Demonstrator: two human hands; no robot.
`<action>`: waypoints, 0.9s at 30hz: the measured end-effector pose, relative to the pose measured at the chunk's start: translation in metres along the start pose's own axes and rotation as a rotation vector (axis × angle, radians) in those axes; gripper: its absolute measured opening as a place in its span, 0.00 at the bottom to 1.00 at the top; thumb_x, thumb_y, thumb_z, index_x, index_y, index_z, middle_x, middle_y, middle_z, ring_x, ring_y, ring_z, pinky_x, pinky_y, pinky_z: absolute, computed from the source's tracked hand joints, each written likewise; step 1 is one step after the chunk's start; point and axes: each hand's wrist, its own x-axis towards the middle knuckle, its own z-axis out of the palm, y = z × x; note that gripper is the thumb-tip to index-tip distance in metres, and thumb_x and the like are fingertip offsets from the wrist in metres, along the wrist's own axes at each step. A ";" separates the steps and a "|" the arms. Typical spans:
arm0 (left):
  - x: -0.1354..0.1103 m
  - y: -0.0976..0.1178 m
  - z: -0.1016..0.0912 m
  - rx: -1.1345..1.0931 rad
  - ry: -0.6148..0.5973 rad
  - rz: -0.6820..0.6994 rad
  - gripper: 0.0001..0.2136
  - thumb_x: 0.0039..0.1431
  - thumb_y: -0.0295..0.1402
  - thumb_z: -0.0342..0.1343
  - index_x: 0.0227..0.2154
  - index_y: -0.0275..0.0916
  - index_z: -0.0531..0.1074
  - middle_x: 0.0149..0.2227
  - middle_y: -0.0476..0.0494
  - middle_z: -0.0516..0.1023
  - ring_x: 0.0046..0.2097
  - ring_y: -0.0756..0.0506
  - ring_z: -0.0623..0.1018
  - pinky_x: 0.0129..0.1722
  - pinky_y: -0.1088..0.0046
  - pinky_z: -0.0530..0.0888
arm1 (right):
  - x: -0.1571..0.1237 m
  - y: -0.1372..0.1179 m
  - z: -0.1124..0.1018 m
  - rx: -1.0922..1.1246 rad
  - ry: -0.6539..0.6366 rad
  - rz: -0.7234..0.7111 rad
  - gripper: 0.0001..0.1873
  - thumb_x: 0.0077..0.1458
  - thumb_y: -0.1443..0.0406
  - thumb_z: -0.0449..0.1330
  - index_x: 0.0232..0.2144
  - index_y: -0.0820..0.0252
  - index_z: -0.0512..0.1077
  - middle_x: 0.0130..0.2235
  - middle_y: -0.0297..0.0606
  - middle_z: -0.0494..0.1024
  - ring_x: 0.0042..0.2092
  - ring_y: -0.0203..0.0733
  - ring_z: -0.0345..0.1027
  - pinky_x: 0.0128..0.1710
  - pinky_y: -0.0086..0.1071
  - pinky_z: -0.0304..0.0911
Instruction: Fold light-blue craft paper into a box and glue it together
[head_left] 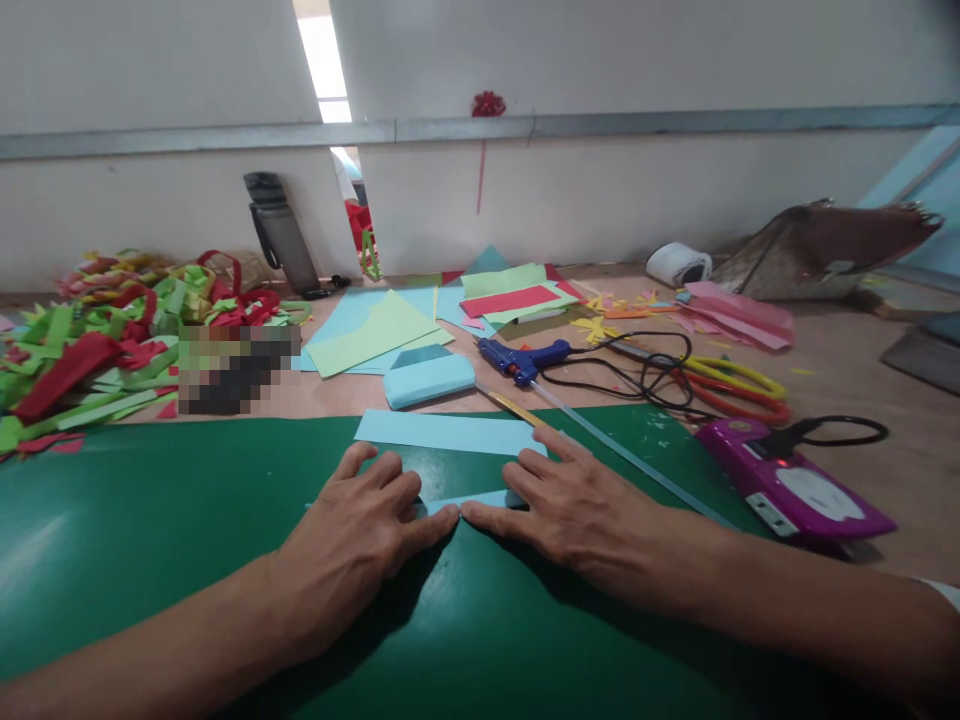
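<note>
A narrow light blue paper strip (484, 499) lies low over the green mat (187, 520), with its ends hidden under my hands. My left hand (360, 520) grips its left part, thumb along the near edge and fingers curled behind. From the right, my right hand (570, 500) holds the same strip in a like way, and the two thumb tips nearly meet at the middle. Just beyond lies a wider flat blue paper strip (450, 432), its right end close to my right fingers. A folded blue paper piece (429, 381) rests behind that.
A blue glue gun (521, 360) with a black cord lies behind my right hand, near yellow-handled scissors (739, 377). A purple power strip (795, 485) is at right. Paper scraps (112, 340) heap at left by a grey bottle (281, 235). A handbag (817, 250) stands back right.
</note>
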 end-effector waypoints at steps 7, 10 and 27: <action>0.000 -0.008 0.003 -0.019 -0.011 0.069 0.15 0.63 0.29 0.43 0.51 0.50 0.63 0.29 0.47 0.68 0.32 0.46 0.62 0.39 0.62 0.55 | -0.001 0.004 -0.004 0.003 -0.020 -0.034 0.22 0.56 0.70 0.48 0.54 0.54 0.59 0.32 0.37 0.67 0.35 0.42 0.58 0.46 0.45 0.50; 0.000 -0.009 0.005 -0.023 0.030 0.075 0.15 0.63 0.27 0.42 0.49 0.50 0.64 0.29 0.47 0.68 0.32 0.47 0.63 0.40 0.63 0.55 | -0.009 0.009 -0.006 0.057 -0.043 -0.042 0.19 0.56 0.68 0.50 0.51 0.57 0.61 0.35 0.38 0.67 0.36 0.43 0.58 0.46 0.44 0.49; 0.000 -0.008 0.006 -0.044 0.008 0.054 0.18 0.62 0.25 0.41 0.50 0.51 0.65 0.29 0.47 0.68 0.32 0.47 0.64 0.40 0.63 0.56 | -0.045 0.002 -0.019 0.031 -0.033 0.357 0.20 0.51 0.75 0.52 0.46 0.57 0.68 0.39 0.43 0.72 0.38 0.43 0.64 0.38 0.38 0.57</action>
